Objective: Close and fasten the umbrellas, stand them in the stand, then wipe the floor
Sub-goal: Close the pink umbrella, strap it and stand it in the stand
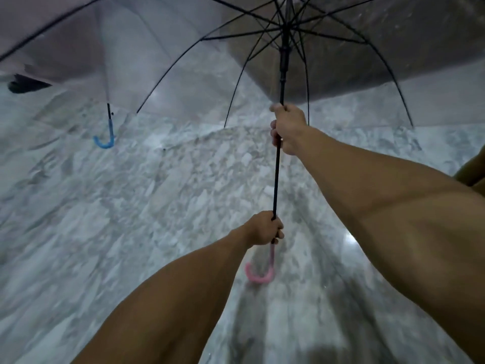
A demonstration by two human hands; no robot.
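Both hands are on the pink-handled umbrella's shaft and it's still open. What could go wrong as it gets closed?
1. The right hand grips the shaft just below the runner; sliding the runner down could pinch fingers.
2. The open ribs spread wide toward the blue-handled umbrella nearby; the canopies might snag as it folds.
3. The marble floor looks glossy, possibly wet; footing may slip.
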